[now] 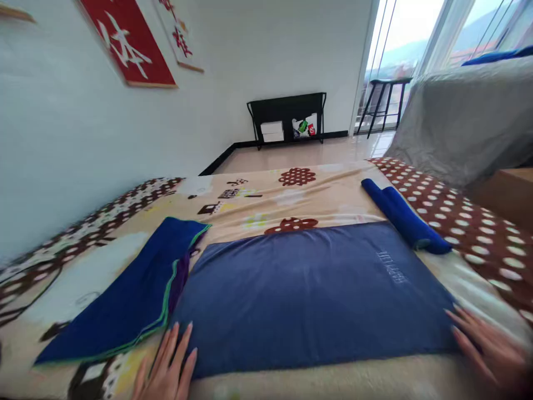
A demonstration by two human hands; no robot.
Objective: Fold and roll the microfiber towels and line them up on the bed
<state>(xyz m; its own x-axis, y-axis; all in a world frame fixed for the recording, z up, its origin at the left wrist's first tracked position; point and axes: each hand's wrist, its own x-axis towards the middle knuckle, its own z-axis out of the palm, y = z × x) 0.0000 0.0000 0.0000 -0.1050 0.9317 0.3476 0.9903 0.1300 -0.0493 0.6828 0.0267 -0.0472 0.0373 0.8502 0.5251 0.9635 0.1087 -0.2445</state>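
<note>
A dark blue-grey towel lies spread flat in front of me, with pale lettering near its right end. My left hand rests at its near left corner, fingers stretched out and fingertips on the edge. At the near right corner lies my right hand, its fingers extended and the fingertips at the towel's edge; the back of this hand is blurred. Left of the spread towel is a folded blue cloth with green edging. Beyond the towel's right side sits a rolled blue towel.
Everything lies on a patterned blanket with a brown polka-dot border. A wall is on the left. Farther back stand a black rack with white boxes and a dark stool by the window. A covered piece of furniture is at the right.
</note>
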